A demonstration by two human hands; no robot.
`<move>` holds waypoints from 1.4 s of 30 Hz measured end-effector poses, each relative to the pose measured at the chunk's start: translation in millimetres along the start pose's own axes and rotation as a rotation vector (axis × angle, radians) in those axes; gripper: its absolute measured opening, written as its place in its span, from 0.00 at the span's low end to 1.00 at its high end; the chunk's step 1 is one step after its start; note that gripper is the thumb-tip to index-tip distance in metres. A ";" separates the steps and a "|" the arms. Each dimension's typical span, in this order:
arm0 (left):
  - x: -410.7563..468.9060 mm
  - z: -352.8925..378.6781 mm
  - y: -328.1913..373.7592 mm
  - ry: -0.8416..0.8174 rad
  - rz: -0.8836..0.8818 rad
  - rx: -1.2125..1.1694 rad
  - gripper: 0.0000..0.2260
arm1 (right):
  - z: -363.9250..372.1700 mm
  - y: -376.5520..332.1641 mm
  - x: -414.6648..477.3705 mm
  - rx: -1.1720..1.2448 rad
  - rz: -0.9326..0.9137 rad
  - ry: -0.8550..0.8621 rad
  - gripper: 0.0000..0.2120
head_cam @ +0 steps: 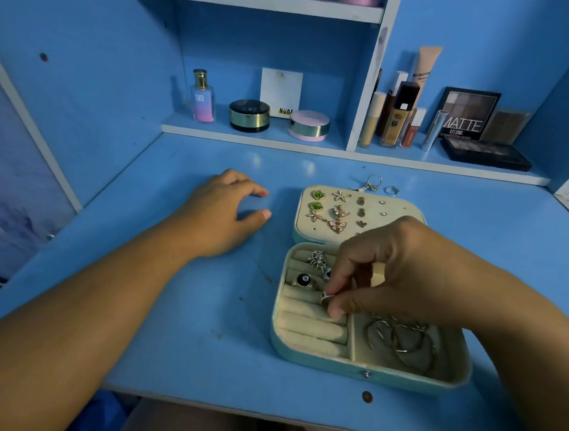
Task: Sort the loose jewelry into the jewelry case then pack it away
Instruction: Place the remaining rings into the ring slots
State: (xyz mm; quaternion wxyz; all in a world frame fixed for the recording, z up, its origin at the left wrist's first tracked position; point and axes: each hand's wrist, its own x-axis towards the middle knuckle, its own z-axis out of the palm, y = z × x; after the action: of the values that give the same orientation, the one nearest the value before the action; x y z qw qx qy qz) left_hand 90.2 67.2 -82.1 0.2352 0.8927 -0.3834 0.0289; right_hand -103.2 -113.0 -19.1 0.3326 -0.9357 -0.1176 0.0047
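One ring (327, 297) pinched in my right hand (385, 268); I press it straight down between rolls (308, 324), left hand (221, 216) spread, idle.

On the blue desk (199, 311) I have wide room to the left and in front of the open jewelry case (365, 372), and a strip at its right side. My left hand (222, 216) rests just beside the flat lid (302, 213), leaving a narrow gap, and my right hand (385, 268), pinching a ring (325, 297), blocks the ring rolls (311, 327). Behind the lid loose rings (373, 183) lie near the cosmetics shelf (248, 138).
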 end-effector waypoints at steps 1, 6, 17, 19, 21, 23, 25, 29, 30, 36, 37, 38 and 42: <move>0.1 -0.3 0.8 -0.005 -0.003 0.003 0.17 | 0.6 -0.3 0.1 -0.009 0.000 -0.004 0.07; -0.2 -0.9 3.6 -0.018 -0.020 0.015 0.17 | 3.8 1.1 3.2 -0.033 -0.009 -0.045 0.06; -1.6 -5.3 7.1 -0.026 -0.011 0.023 0.27 | -11.4 29.4 9.7 0.154 -0.008 0.274 0.08; -1.7 -6.1 8.5 -0.031 -0.015 0.039 0.27 | -19.1 47.9 16.3 0.085 0.129 0.527 0.04; -1.8 -7.1 9.6 -0.037 -0.017 0.046 0.27 | -27.6 69.7 25.0 0.006 0.310 0.696 0.03; -2.4 -7.6 10.7 -0.047 -0.021 0.040 0.27 | -36.7 90.5 32.8 -0.009 0.466 0.748 0.04; -2.4 -7.5 10.5 -0.058 -0.027 0.028 0.26 | -41.5 109.5 37.7 -0.029 0.566 0.718 0.09; 0.1 -5.0 6.5 -0.062 -0.015 0.042 0.19 | -43.5 121.9 39.5 0.076 0.665 0.653 0.13; 0.3 -4.6 6.3 -0.067 -0.015 0.048 0.19 | -45.0 124.0 40.4 0.085 0.670 0.632 0.13; -0.1 -5.4 8.7 -0.093 -0.022 0.040 0.18 | -52.4 130.4 46.2 -0.025 0.684 0.514 0.10; 0.5 -5.6 8.4 -0.095 -0.028 0.034 0.18 | -52.9 130.5 45.5 -0.031 0.682 0.515 0.10; 1.9 -6.2 8.5 -0.097 -0.040 0.023 0.18 | -53.0 130.2 44.0 -0.029 0.680 0.516 0.09; 18.3 -14.1 21.1 -0.115 -0.126 -0.085 0.16 | -53.5 132.0 35.8 0.033 0.623 0.555 0.05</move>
State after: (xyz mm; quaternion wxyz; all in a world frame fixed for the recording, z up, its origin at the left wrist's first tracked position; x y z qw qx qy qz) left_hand 90.1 48.6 -57.0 0.2517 0.9045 -0.3402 -0.0534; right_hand -35.1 -237.4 -57.3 0.3494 -0.8868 0.2654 -0.1454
